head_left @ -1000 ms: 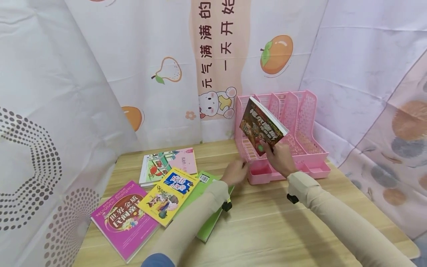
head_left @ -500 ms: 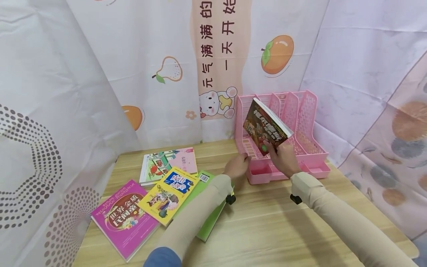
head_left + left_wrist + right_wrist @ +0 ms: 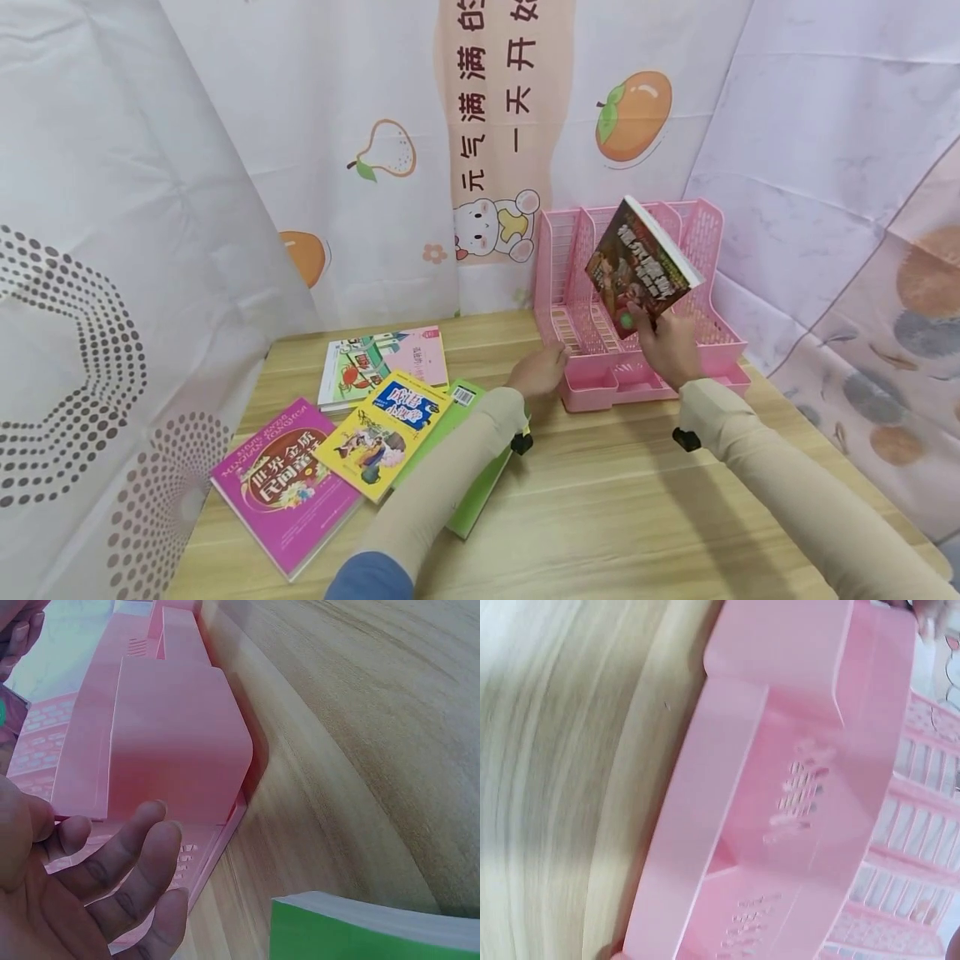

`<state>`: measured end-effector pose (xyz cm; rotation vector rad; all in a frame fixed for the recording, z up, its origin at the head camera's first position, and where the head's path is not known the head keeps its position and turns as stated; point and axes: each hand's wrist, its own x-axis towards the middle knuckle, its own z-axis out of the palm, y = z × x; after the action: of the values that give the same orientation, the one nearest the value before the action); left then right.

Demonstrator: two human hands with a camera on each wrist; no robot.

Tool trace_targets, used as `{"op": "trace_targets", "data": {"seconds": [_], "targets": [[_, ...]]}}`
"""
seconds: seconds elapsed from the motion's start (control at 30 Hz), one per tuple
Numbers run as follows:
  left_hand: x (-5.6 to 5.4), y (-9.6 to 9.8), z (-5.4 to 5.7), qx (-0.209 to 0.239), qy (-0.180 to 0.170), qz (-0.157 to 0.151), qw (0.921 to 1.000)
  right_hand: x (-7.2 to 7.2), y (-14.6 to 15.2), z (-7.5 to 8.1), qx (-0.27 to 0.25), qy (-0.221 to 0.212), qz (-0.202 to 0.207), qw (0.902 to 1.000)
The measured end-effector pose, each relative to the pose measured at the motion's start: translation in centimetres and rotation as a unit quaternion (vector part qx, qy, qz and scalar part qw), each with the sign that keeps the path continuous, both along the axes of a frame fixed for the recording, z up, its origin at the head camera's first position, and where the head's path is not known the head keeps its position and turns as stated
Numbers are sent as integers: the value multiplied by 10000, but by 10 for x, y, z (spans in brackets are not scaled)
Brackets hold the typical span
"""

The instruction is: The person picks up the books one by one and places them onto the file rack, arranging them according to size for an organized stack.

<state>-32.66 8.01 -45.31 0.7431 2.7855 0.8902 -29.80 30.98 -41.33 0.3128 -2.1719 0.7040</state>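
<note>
In the head view my right hand (image 3: 670,348) grips a dark-covered paperback book (image 3: 639,265) by its lower corner. The book is tilted and held in front of and above the pink magazine rack (image 3: 588,398), hiding part of its middle dividers. My left hand (image 3: 542,372) is at the rack's front left corner. In the left wrist view, the left thumb and index finger pinch the edge of the rack (image 3: 172,742), while the other fingers are loosely bent. The right wrist view shows the rack's front trays (image 3: 694,817); the right hand's hold is out of that view.
On the wooden table's left side lie a magenta book (image 3: 288,487), a yellow book (image 3: 384,433) partly over a green book (image 3: 480,500), and a pink-and-white book (image 3: 412,358) behind them. Printed curtains (image 3: 390,250) hang close behind the table and on both sides.
The dark book in my right hand has moved right and slightly up across the rack. My left hand has come a little right and forward onto the rack's corner. The other books stay put.
</note>
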Motion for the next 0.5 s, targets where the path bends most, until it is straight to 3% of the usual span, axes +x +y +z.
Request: {"op": "trace_targets", "data": {"seconds": [0.1, 0.23, 0.5], "targets": [[1, -2, 1, 8, -8, -42, 10000, -3, 8, 2, -127, 87, -187, 9997], [4, -2, 0, 39, -29, -38, 10000, -3, 19, 2, -394, -117, -430, 9982], [10, 5, 2, -85, -8, -175, 9998, 3, 43, 10, -652, -941, -998, 9884]]}}
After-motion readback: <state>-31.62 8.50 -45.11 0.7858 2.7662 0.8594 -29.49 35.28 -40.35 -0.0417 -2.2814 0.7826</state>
